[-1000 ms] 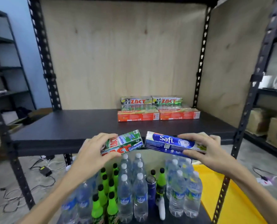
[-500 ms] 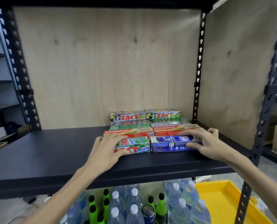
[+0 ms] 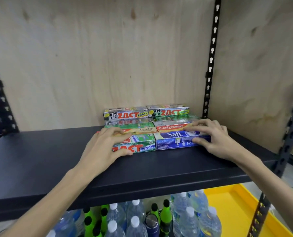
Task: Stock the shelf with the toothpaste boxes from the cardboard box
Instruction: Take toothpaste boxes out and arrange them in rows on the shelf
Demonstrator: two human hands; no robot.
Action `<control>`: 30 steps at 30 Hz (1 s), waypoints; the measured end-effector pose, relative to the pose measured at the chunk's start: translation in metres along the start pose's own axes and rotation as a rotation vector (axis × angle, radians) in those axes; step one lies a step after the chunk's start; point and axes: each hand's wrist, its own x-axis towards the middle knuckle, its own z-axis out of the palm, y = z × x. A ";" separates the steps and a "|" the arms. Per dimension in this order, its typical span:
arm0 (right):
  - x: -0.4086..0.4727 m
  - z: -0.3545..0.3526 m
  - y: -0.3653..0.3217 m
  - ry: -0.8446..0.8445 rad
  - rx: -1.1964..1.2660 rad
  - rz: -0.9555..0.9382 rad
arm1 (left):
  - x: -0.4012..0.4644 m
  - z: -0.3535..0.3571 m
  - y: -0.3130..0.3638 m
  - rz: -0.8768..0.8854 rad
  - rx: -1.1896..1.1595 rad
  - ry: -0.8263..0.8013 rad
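Left to right. The left hand (image 3: 106, 147) grips the green-and-red rectangular cardboard Zact Whitening toothpaste box (image 3: 138, 144): fingers curled over its top and back edge, thumb pressed to the lower front face. The box lies flat on the matte black metal shelf board (image 3: 39, 156), its right end touching the neighbouring blue-and-white rectangular cardboard Safi toothpaste box (image 3: 176, 140). The right hand (image 3: 217, 141) clamps that box in the same manner, fingers over the top, thumb on the front face. Both boxes sit at the front of the stocked group, directly before the red-and-cream flat Colgate boxes (image 3: 173, 127); behind these stand the silver-and-red Zact Smokers boxes (image 3: 127, 114), stacked on a further layer against the pale plywood back panel (image 3: 91, 57). The cardboard supply box is not in view.

Probable hazards, as judged:
- Pushing either front box further back could shove the Colgate row and unsettle the stacked Zact Smokers boxes, since the rows already appear to touch.
- Fingertips of both hands overlap the Colgate tops; lifting away carelessly could drag or skew those boxes.
- Uneven pressure from the two hands could leave the front pair out of line.
- A box pulled forward on release would fall toward the clear plastic water bottles (image 3: 135, 226) and yellow plastic tray (image 3: 227, 202) below.
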 end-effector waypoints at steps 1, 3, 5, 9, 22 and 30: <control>-0.001 0.000 -0.001 -0.002 -0.013 0.008 | 0.000 -0.001 -0.001 -0.005 0.003 0.000; -0.003 0.000 -0.004 -0.006 -0.041 0.018 | 0.000 -0.002 -0.001 -0.022 0.004 0.001; -0.007 -0.001 -0.008 0.000 -0.067 0.025 | -0.002 -0.002 0.001 -0.036 0.010 -0.001; -0.016 -0.004 -0.019 0.082 -0.121 0.047 | -0.004 -0.005 0.007 -0.034 0.052 -0.032; -0.088 0.023 -0.113 0.241 0.257 0.054 | -0.068 -0.024 0.070 -0.044 -0.341 0.191; -0.201 0.105 -0.169 0.365 0.485 0.087 | -0.224 0.040 0.123 -0.183 -0.499 0.503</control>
